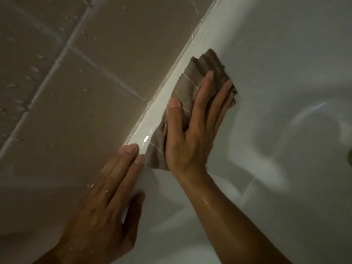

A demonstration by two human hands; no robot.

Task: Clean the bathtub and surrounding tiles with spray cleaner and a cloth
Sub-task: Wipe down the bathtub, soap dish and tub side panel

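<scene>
The right hand (187,128) pressed flat, fingers straight, on a folded brown terry cloth (192,88) over the white bathtub's rim (152,115); the left hand (106,193) rested released beside it, below wet beige tiles (66,103).

The right hand (190,128) presses a brown cloth (192,92) flat on the wet white bathtub (276,63) edge. The left hand (106,197) rests flat beside it, by the tiles (76,73).
</scene>
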